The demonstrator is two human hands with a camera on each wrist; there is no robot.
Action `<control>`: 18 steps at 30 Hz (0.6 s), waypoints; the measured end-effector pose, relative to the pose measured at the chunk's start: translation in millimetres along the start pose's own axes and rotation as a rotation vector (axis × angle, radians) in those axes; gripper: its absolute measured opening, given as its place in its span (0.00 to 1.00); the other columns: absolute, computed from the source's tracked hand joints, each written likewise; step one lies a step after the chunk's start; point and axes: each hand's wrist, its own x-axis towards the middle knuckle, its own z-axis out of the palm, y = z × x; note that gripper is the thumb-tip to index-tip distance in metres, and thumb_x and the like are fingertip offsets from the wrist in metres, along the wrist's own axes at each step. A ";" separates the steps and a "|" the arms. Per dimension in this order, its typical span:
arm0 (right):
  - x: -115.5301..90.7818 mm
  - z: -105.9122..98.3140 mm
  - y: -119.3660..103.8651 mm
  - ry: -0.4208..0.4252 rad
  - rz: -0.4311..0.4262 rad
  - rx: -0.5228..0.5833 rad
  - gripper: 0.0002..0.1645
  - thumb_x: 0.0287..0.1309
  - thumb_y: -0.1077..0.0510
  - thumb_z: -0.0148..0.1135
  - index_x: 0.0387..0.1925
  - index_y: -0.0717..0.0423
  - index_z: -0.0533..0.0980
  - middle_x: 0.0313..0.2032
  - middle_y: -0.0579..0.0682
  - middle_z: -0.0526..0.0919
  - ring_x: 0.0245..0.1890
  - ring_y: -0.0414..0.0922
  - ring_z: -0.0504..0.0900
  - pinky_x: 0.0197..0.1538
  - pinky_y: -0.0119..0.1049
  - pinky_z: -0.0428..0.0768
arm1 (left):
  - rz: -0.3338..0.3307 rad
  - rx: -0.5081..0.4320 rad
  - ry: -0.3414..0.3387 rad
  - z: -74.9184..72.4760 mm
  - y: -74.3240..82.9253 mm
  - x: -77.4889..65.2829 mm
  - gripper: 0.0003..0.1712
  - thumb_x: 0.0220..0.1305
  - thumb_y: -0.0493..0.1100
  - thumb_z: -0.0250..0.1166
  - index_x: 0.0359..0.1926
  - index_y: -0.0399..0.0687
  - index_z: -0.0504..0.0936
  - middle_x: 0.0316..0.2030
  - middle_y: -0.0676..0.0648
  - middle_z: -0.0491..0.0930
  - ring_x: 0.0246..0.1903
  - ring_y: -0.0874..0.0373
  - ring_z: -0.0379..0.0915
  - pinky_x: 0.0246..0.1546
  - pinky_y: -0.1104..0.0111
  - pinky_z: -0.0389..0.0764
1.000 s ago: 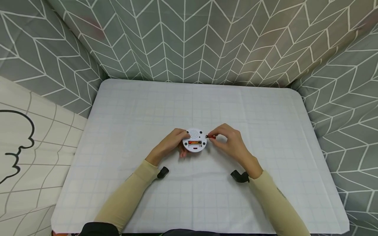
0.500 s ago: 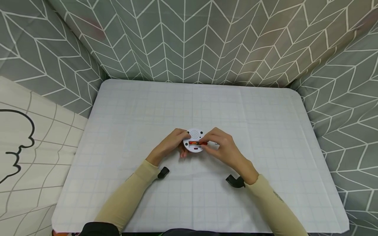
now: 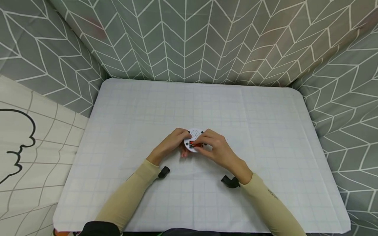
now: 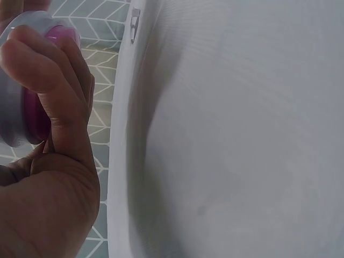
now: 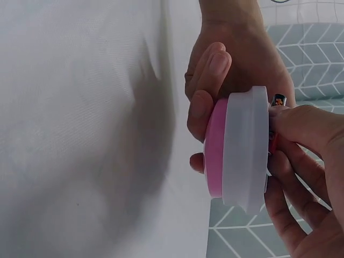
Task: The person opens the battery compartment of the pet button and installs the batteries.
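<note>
Battery (image 5: 279, 100) and round gadget (image 3: 194, 133) meet near the middle of the tabletop (image 3: 165, 101), raised off it and roughly as far from its left edge as from its right.

Over the near edge come two tan sleeves (image 3: 128, 193), one towards each near corner, with a black bracket (image 3: 164, 172) at each wrist.

Beyond them, the left hand (image 3: 176, 140) is curled firmly about the gadget, thumb on the white back, fingers round the pink part (image 5: 216, 148); it has hardly moved in the last second. The right hand (image 3: 217, 144) is what changed: a second ago it held the battery out beside the gadget's right side, and now it has come in over the battery slot (image 3: 190, 144), thumb and fingers pinched nearly together on the battery. So the work seems to have gone from lining up to seating it. The fingers cover most of the slot, so whether the battery sits fully down I cannot tell.

Farther off, bare cloth runs to the far edge, where a grey-green patterned curtain (image 3: 195, 39) rises.
</note>
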 end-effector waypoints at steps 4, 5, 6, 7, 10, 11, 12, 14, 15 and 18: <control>0.2 1.1 0.3 0.003 -0.004 -0.003 0.11 0.57 0.63 0.78 0.43 0.53 0.89 0.42 0.44 0.88 0.44 0.40 0.82 0.45 0.28 0.81 | -0.002 0.001 0.006 0.0 -0.1 0.3 0.18 0.72 0.40 0.47 0.40 0.30 0.80 0.14 0.39 0.79 0.10 0.54 0.75 0.11 0.64 0.79; 0.3 1.1 0.4 0.002 -0.004 -0.002 0.11 0.57 0.63 0.78 0.43 0.53 0.89 0.42 0.44 0.88 0.44 0.40 0.82 0.45 0.28 0.81 | -0.002 0.002 0.007 0.0 -0.3 0.6 0.18 0.72 0.39 0.47 0.40 0.30 0.80 0.14 0.39 0.79 0.10 0.54 0.75 0.11 0.64 0.79; 0.4 1.0 0.4 0.002 -0.005 -0.001 0.11 0.57 0.63 0.78 0.43 0.54 0.89 0.42 0.44 0.88 0.44 0.40 0.82 0.45 0.28 0.81 | -0.004 0.003 0.006 0.1 -0.3 0.7 0.18 0.72 0.40 0.47 0.40 0.30 0.80 0.14 0.39 0.79 0.10 0.54 0.74 0.11 0.64 0.78; 0.5 0.9 0.5 0.002 -0.005 0.000 0.11 0.57 0.63 0.77 0.43 0.54 0.89 0.42 0.44 0.88 0.44 0.40 0.82 0.45 0.28 0.81 | -0.006 0.003 0.006 0.2 -0.3 0.7 0.18 0.72 0.40 0.47 0.39 0.30 0.80 0.14 0.39 0.79 0.10 0.54 0.74 0.11 0.64 0.79; 0.2 0.9 1.0 -0.001 -0.001 0.003 0.11 0.58 0.63 0.77 0.43 0.54 0.89 0.42 0.43 0.89 0.44 0.39 0.81 0.46 0.27 0.80 | -0.013 -0.002 0.004 0.6 -0.8 1.1 0.18 0.72 0.40 0.47 0.39 0.30 0.80 0.14 0.38 0.79 0.10 0.53 0.74 0.11 0.64 0.79; -0.1 1.1 1.3 -0.001 0.000 0.004 0.10 0.58 0.63 0.77 0.43 0.53 0.89 0.42 0.43 0.89 0.44 0.39 0.81 0.46 0.27 0.80 | -0.015 -0.004 0.004 0.7 -1.1 1.3 0.18 0.72 0.40 0.47 0.39 0.30 0.80 0.15 0.38 0.79 0.10 0.53 0.74 0.11 0.64 0.79; -0.4 1.3 1.4 0.000 0.001 0.004 0.10 0.58 0.63 0.77 0.43 0.53 0.89 0.42 0.43 0.89 0.44 0.39 0.81 0.45 0.27 0.80 | -0.017 -0.004 0.004 0.9 -1.1 1.3 0.18 0.72 0.40 0.47 0.39 0.30 0.80 0.15 0.38 0.79 0.10 0.54 0.74 0.11 0.64 0.79; -1.0 2.2 1.8 0.005 0.007 0.003 0.10 0.58 0.63 0.77 0.42 0.53 0.89 0.42 0.43 0.89 0.43 0.39 0.81 0.44 0.29 0.81 | -0.016 -0.005 0.003 1.2 -1.3 1.5 0.18 0.72 0.40 0.47 0.40 0.30 0.80 0.15 0.38 0.79 0.10 0.54 0.74 0.11 0.64 0.79; -1.2 2.6 1.7 0.010 0.012 0.000 0.09 0.58 0.62 0.77 0.42 0.53 0.89 0.41 0.43 0.88 0.42 0.39 0.81 0.43 0.30 0.81 | -0.014 -0.005 0.003 1.3 -1.4 1.6 0.18 0.72 0.40 0.47 0.40 0.30 0.80 0.15 0.38 0.79 0.10 0.54 0.75 0.11 0.64 0.79; -1.2 4.4 1.5 0.032 0.030 -0.009 0.07 0.58 0.60 0.78 0.39 0.52 0.89 0.38 0.43 0.88 0.40 0.39 0.81 0.41 0.33 0.82 | -0.009 -0.002 0.000 1.7 -1.6 1.8 0.18 0.72 0.40 0.47 0.41 0.30 0.80 0.15 0.39 0.80 0.10 0.54 0.75 0.11 0.64 0.79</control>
